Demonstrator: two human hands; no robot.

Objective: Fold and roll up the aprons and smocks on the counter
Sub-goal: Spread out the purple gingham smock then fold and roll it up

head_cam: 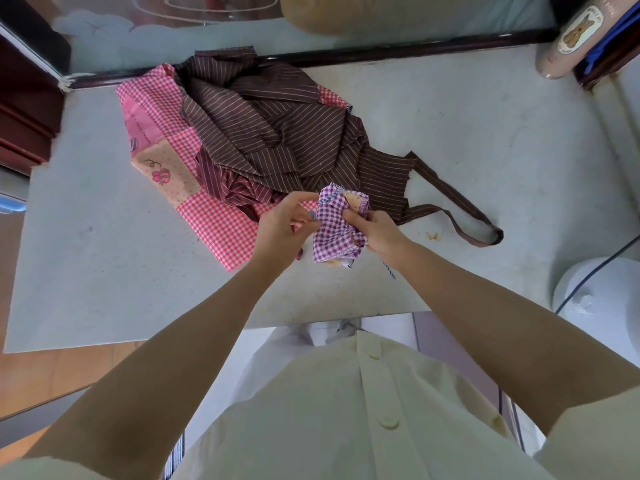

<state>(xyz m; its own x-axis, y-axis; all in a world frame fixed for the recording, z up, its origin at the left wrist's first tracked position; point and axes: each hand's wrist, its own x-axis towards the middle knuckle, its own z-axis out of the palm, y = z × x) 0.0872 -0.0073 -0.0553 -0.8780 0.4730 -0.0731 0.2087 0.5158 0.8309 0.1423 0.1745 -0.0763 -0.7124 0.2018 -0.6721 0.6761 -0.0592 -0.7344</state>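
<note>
purple gingham roll (337, 226) in curled fingers (350, 215)

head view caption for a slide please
The left hand and right hand hold a rolled purple gingham bundle over the counter, brown striped apron heaped on pink checked apron behind.

Both arms reach forward — left hand (284, 221) and right hand (379, 233) close together, fingers (354, 215) pinching a purple checked bundle (332, 221).
</note>
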